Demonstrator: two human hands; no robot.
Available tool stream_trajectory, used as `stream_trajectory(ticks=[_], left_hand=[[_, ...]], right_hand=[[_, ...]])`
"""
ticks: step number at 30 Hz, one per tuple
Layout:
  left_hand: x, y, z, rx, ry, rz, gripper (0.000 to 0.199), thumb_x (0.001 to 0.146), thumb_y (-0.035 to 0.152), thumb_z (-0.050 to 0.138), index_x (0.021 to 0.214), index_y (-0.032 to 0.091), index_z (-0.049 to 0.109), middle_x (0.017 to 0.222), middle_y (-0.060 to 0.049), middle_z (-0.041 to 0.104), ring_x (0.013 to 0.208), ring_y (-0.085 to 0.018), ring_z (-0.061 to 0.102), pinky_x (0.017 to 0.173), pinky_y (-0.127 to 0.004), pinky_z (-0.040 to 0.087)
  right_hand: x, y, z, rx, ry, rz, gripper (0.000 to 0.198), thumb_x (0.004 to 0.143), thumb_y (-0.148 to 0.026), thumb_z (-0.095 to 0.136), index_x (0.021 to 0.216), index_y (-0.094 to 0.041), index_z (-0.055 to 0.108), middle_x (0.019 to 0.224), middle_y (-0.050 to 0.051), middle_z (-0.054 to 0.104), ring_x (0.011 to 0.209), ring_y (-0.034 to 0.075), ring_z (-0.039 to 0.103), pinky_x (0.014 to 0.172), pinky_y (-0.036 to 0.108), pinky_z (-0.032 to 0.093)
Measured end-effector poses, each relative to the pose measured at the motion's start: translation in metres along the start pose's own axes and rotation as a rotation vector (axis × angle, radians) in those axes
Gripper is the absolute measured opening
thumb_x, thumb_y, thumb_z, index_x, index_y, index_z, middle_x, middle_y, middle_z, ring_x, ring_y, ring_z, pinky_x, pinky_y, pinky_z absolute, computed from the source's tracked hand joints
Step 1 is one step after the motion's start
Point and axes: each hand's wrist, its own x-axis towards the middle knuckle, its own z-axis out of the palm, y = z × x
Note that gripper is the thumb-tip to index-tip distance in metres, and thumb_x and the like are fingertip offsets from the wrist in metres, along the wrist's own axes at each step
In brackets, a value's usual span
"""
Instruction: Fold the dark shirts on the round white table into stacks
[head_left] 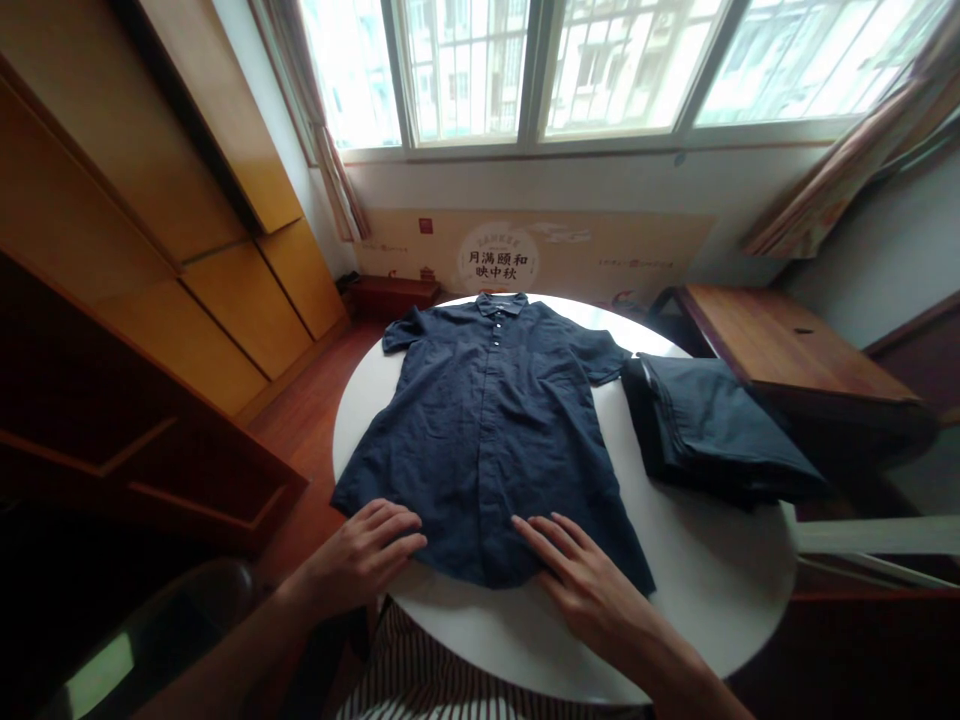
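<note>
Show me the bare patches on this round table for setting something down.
The white table is bare at near right, between the navy short-sleeved shirt, folded dark cloth and right hand. Smaller patches: between shirt and near rim, and left of the shirt, beyond the left hand. Shirt and cloth crowd the middle and mid-right.

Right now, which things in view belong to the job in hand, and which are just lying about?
In the job:
dark shirt, spread buttons up
left hand and right hand, at its hem
white table, under it

Lying about, apparently:
folded dark cloth, untouched, purpose unclear
wooden desk
</note>
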Motion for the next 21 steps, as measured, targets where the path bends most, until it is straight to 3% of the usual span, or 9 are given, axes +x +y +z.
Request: stream_trajectory(ticks=[4,6,9,12,17,21], left_hand=[[-0.016,-0.012,-0.007,0.098,-0.115,-0.064,0.057,0.087,0.000,0.042,0.140,0.017,0.050,0.140,-0.012,0.055,0.131,-0.026,0.049,0.107,-0.048,0.045],[-0.023,-0.019,-0.003,0.141,-0.108,-0.123,0.067,0.081,-0.006,0.038,0.143,0.017,0.047,0.144,-0.012,0.052,0.134,-0.025,0.046,0.107,-0.047,0.046],[-0.034,-0.029,0.005,0.154,-0.010,-0.159,0.062,0.081,-0.007,0.038,0.136,0.017,0.055,0.127,-0.012,0.061,0.118,-0.023,0.058,0.099,-0.041,0.053],[-0.042,-0.032,0.005,0.123,0.024,-0.105,0.053,0.087,-0.002,0.042,0.134,0.017,0.056,0.111,-0.011,0.065,0.101,-0.021,0.063,0.089,-0.036,0.057],[-0.045,-0.029,-0.007,0.062,-0.112,-0.026,0.054,0.090,0.003,0.046,0.141,0.018,0.050,0.111,-0.011,0.065,0.100,-0.020,0.061,0.088,-0.035,0.056],[-0.041,-0.034,-0.012,0.131,-0.199,-0.129,0.064,0.083,-0.004,0.047,0.140,0.025,0.052,0.123,-0.010,0.061,0.111,-0.023,0.056,0.097,-0.040,0.051]], right_hand=[[0.003,-0.001,0.000,-0.020,0.043,0.022,0.013,0.084,-0.008,0.061,0.074,-0.016,0.066,0.136,0.015,0.059,0.118,0.031,0.057,0.099,0.053,0.051],[0.004,-0.001,-0.002,-0.010,0.071,0.048,0.016,0.084,-0.006,0.057,0.076,-0.016,0.066,0.133,0.014,0.061,0.119,0.030,0.056,0.102,0.052,0.049],[0.003,0.001,-0.008,0.041,0.075,0.091,0.020,0.083,-0.002,0.051,0.082,-0.016,0.067,0.126,0.012,0.065,0.120,0.028,0.055,0.105,0.050,0.047],[-0.001,0.004,-0.016,0.072,0.053,0.084,0.025,0.080,0.000,0.048,0.087,-0.015,0.067,0.117,0.011,0.067,0.117,0.027,0.057,0.106,0.050,0.046],[-0.008,0.006,-0.022,0.071,-0.015,0.066,0.020,0.082,-0.005,0.051,0.087,-0.017,0.066,0.111,0.010,0.069,0.112,0.026,0.060,0.107,0.052,0.044],[-0.010,0.006,-0.010,0.012,0.029,0.046,0.017,0.084,-0.007,0.053,0.088,-0.016,0.067,0.114,0.012,0.068,0.110,0.028,0.060,0.104,0.054,0.046]])
